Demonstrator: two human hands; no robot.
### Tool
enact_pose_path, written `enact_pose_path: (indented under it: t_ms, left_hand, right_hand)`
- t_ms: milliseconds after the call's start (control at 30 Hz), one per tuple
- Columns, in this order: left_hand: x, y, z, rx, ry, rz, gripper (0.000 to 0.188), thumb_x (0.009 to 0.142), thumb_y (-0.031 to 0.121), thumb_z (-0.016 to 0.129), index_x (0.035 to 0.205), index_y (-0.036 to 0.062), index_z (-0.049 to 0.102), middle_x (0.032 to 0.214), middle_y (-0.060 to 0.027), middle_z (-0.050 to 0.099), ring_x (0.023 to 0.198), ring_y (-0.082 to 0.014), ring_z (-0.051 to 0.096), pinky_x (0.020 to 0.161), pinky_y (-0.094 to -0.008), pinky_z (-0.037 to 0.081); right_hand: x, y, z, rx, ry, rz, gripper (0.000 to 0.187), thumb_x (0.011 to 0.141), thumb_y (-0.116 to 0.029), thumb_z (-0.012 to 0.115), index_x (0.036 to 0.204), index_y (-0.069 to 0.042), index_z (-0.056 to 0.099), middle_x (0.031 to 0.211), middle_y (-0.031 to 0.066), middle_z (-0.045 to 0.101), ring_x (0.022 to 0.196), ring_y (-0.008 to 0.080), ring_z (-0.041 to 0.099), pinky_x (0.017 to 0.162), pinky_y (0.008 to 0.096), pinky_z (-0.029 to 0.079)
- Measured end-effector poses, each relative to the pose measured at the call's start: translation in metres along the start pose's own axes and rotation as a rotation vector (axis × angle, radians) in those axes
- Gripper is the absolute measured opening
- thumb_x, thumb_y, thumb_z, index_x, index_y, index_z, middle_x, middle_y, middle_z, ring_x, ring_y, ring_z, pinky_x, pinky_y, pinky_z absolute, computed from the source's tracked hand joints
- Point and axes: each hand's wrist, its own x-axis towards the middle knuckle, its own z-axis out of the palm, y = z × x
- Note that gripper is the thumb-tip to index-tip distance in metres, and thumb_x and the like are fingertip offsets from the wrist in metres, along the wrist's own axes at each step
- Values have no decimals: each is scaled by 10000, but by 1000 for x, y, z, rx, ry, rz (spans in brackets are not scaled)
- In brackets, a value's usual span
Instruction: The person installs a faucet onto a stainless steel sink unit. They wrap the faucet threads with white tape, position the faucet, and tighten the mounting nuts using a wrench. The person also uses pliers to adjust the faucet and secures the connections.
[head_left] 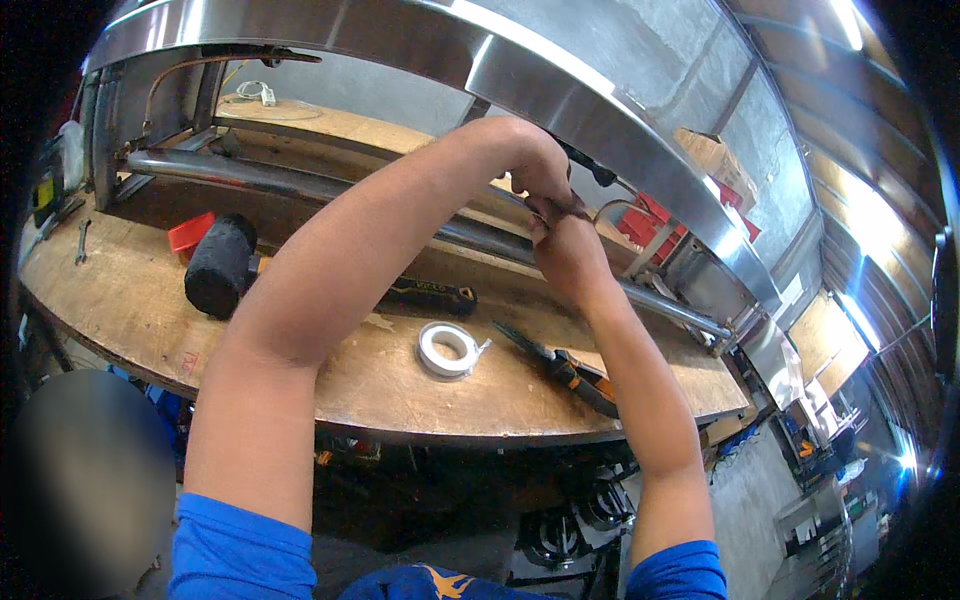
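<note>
My two hands meet just below the front edge of a long stainless steel frame. My left hand is bent at the wrist and curls down from above, its fingers closed and partly hidden. Just under it my right hand is closed too, its fingertips touching or nearly touching the left ones. What they grip is too small and covered to make out. Close by, a dark fitting sits under the frame edge, and a thin curved tube runs to the right of my hands.
On the wooden bench lie a black-headed mallet, a roll of white tape, orange-black pliers, a black tool handle and a wrench. A steel pipe crosses behind. Red bins stand right.
</note>
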Motion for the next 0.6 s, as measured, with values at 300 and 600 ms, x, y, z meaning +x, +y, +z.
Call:
enact_pose_path:
  t_ms: [300,600]
  left_hand:
    - [36,-18,32,21,16,-195,267,864,172,546,1034,10,672,991,-140,677,808,-252,647,716,-396,510]
    - [93,-27,92,-144,153,267,283,880,186,511,1075,31,646,914,-158,682,828,-267,674,640,-411,546]
  right_hand:
    - [20,-3,-1,-151,-142,82,310,847,-170,550,1090,11,614,1062,271,624,1009,408,598,869,440,481]
    - [-25,41,-61,24,57,128,250,798,-157,547,955,0,662,936,252,652,976,404,606,856,469,475]
